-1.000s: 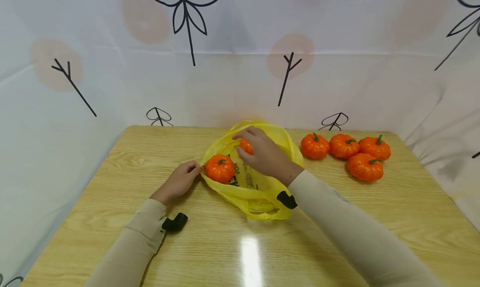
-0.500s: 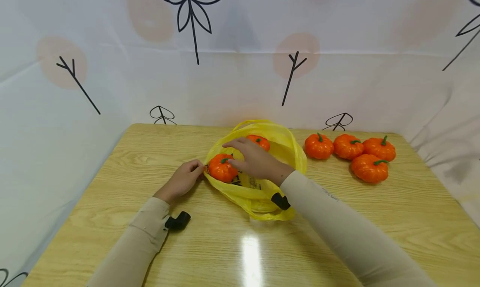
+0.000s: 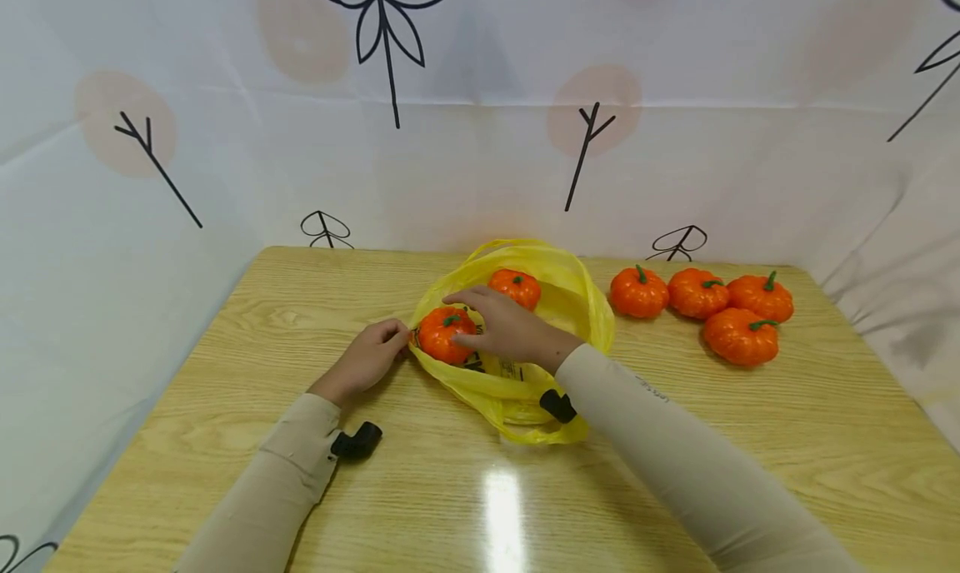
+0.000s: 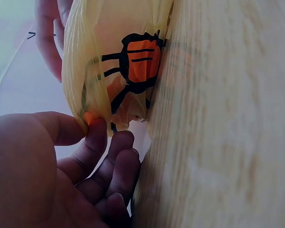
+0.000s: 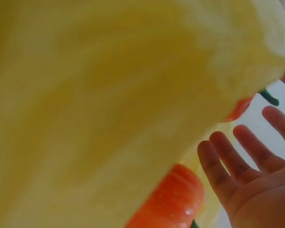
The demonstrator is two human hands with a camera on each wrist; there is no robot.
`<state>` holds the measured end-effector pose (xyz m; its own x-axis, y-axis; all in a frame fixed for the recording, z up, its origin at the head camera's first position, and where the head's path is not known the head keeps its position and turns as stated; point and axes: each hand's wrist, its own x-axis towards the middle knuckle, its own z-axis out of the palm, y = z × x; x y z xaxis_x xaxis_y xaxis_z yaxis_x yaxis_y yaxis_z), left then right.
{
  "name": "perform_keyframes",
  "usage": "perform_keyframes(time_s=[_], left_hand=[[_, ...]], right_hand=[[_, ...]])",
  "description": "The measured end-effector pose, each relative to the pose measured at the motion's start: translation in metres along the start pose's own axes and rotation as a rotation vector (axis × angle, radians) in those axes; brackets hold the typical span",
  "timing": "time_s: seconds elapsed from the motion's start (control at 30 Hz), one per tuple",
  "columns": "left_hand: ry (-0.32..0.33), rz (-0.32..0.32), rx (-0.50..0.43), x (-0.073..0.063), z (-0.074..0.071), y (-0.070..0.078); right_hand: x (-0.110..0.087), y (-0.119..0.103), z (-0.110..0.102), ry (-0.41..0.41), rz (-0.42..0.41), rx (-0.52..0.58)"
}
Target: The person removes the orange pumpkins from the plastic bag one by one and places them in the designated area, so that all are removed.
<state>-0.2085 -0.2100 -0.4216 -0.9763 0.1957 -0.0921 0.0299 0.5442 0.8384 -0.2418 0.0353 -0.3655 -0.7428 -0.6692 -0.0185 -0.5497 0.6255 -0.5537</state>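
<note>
A yellow plastic bag lies on the table with its mouth open. Inside it are two small orange pumpkins with green stems, a near-left pumpkin and a back pumpkin. My left hand pinches the bag's left rim between thumb and index finger, as the left wrist view also shows. Over the bag's mouth, my right hand reaches toward the near-left pumpkin, thumb and fingers overlapping it in the head view. In the right wrist view, its fingers are spread and hold nothing.
Several more pumpkins sit together on the wooden table to the bag's right. A white cloth with plant drawings hangs behind the table. Black cameras are worn at both wrists, and the right one overlaps the bag's near side.
My right hand has moved left and nearer, from over the back pumpkin to the near-left one, uncovering the back pumpkin. My left hand keeps pinching the bag's rim. The head view has shifted slightly.
</note>
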Motion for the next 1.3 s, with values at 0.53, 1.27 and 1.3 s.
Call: perform_keyframes(time_s=[0.53,1.27,1.3], left_hand=[[0.007,0.005,0.011,0.003,0.001,0.002],[0.011,-0.004,0.029,0.001,0.000,-0.002],[0.011,-0.004,0.029,0.001,0.000,-0.001]], right_hand=[[0.002,0.010,0.006,-0.043,0.029,0.060],[0.000,0.009,0.013,-0.004,0.048,0.093],[-0.001,0.009,0.013,0.000,0.047,0.100]])
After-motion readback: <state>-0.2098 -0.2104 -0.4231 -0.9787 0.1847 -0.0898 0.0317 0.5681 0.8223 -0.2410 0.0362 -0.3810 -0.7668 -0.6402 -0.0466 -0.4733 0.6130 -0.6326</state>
